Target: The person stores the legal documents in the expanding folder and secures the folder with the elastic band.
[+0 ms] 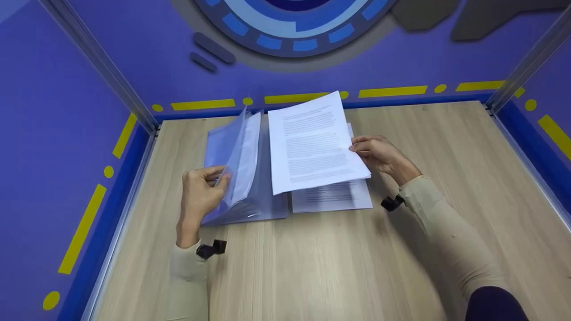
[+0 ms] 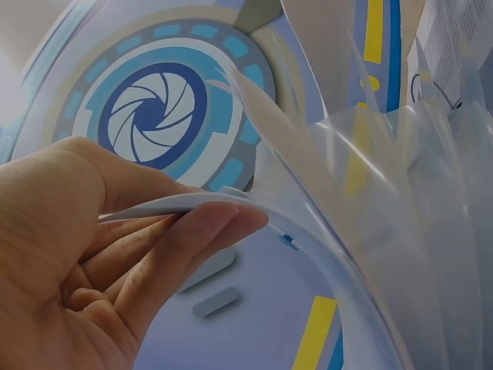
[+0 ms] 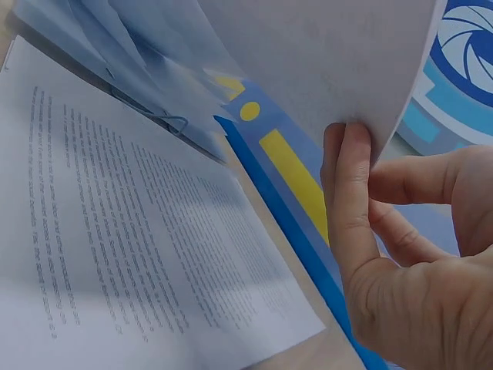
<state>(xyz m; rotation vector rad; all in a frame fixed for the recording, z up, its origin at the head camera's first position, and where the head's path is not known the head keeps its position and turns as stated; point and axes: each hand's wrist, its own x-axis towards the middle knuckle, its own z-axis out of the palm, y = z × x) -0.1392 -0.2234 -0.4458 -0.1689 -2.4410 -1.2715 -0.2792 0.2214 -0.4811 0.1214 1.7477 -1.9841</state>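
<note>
A clear folder (image 1: 223, 147) with several transparent leaves lies open at the left of the table. My left hand (image 1: 201, 191) pinches the raised leaves at their left edge; printed paper shows behind them. In the left wrist view, the left hand (image 2: 115, 247) has thumb and fingers on the bent plastic. My right hand (image 1: 381, 155) pinches the right edge of a printed stack (image 1: 312, 147), held tilted above the table. Under it lies another printed sheet (image 1: 330, 200), also seen as the lower sheet (image 3: 108, 231) in the right wrist view, where the right hand (image 3: 408, 239) grips the upper stack.
The wooden table (image 1: 312, 267) is enclosed by a blue back wall (image 1: 147, 58) and side walls with yellow marks. Metal rails (image 1: 129, 200) run along the table's sides. A dark wire clip (image 3: 154, 116) shows beside the folder in the right wrist view.
</note>
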